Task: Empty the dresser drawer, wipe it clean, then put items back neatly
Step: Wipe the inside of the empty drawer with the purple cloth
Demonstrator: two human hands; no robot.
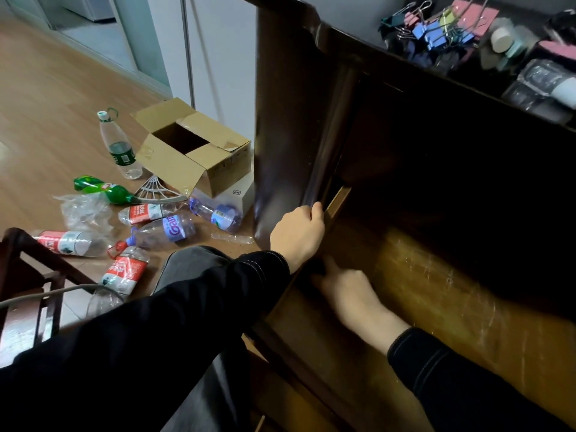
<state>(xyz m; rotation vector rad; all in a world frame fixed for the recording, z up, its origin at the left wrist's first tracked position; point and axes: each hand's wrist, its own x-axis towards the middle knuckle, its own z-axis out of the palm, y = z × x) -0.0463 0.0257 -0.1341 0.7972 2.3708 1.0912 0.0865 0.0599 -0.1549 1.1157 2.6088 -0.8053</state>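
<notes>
— Drawer (436,294) lying how?

— Pulled out of the dark dresser (290,104), mouth up, front toward the grey-trousered knee (193,266). Long way slanting from the fingers of the left hand (297,235) down to the lower right, with the scratched bottom board showing along that line. Far part lost in shadow under the dresser top.

— Held?

— Gripped at its left wall, just at the dresser's corner post: left fingers curled over the top edge, pressed together. Right hand (349,291) inside, palm down, just below the left fingers, forefinger aimed at that same corner. Blurred at the tips, so pinching or merely touching, impossible to tell.

— Round about?

— Left of the left fingers, on the floor: open cardboard box (193,151) just beside the dresser's side, then a litter of plastic bottles (165,232), mostly lying flat, and one upright bottle (120,148) beside the box. Above and right of both hands, on the dresser top, a heap of binder clips (433,29). Dark wooden chair frame (18,241) at the far lower left.

— Room to move?

— Scratched board to the right of the right fingers. Tight at the corner: wall to the left, drawer front nearer the body, dresser overhang above the far part.
</notes>
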